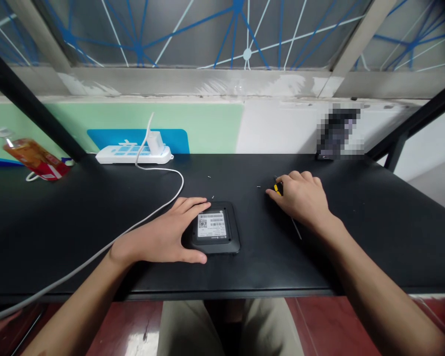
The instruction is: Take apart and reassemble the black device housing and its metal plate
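A flat black square electronic box (233, 232) lies on the black table with a white barcode label (211, 226) facing up. My left hand (166, 232) spans its left side, thumb along the near edge and fingers at the far edge. Farther right, my right hand (302, 198) is closed around a screwdriver (278, 189) with a yellow and black handle. Its thin metal shaft shows below the palm, pointing toward me; most of the handle is hidden. Small screws lie about: one screw (212, 197) just beyond the box, another screw (209, 176) farther back, a third screw (258, 187) left of my right hand.
A white power strip (133, 155) with a plugged-in charger (155, 142) stands against the wall. Its white cable (148, 216) runs across the table's left side. A drink bottle (37, 155) stands at far left. A pixelated dark object (337, 133) leans at back right.
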The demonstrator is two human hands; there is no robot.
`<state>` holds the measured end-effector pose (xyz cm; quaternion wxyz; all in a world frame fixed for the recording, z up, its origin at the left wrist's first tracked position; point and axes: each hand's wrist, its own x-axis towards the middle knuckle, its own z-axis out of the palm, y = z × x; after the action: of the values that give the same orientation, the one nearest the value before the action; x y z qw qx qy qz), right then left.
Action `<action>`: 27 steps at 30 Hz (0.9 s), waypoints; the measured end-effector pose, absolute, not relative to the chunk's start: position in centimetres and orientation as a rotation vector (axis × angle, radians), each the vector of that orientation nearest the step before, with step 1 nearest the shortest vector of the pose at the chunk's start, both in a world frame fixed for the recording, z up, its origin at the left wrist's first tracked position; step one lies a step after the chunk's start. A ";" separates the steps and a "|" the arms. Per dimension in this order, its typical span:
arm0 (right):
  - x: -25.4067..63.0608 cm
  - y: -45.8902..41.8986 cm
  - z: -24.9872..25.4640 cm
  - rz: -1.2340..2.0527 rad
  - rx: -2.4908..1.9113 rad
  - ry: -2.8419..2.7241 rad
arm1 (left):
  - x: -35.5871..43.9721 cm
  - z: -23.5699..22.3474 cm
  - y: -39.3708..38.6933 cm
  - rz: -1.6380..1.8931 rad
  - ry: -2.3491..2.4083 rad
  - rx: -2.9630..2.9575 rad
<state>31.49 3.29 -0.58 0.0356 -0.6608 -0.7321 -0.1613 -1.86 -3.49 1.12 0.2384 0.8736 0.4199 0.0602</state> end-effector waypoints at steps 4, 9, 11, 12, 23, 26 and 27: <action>30.8 2.8 -0.4 -0.471 -2.020 -2.274 | -1.8 1.0 -3.5 0.180 1.148 2.416; 30.2 2.2 -0.6 -0.364 -2.093 -2.231 | -1.7 0.8 -3.4 0.221 1.140 2.416; 30.1 2.2 -0.7 -0.331 -2.097 -2.238 | -1.6 0.8 -3.4 0.210 1.148 2.412; 30.1 2.3 -0.8 -0.329 -2.097 -2.241 | -1.5 0.8 -3.4 0.204 1.152 2.413; 30.2 2.7 0.6 -0.220 -1.814 -1.876 | -1.4 1.1 -3.3 0.151 1.170 2.429; 30.7 3.0 1.2 -0.131 -1.652 -1.631 | -1.4 1.0 -3.3 0.165 1.173 2.431; 30.8 3.0 1.3 -0.097 -1.611 -1.567 | -1.4 1.0 -3.3 0.172 1.171 2.432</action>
<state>30.83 3.00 1.33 0.4312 -0.6462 -0.6285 -0.0389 -1.42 -3.34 1.00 0.2166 0.8779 0.4225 0.0620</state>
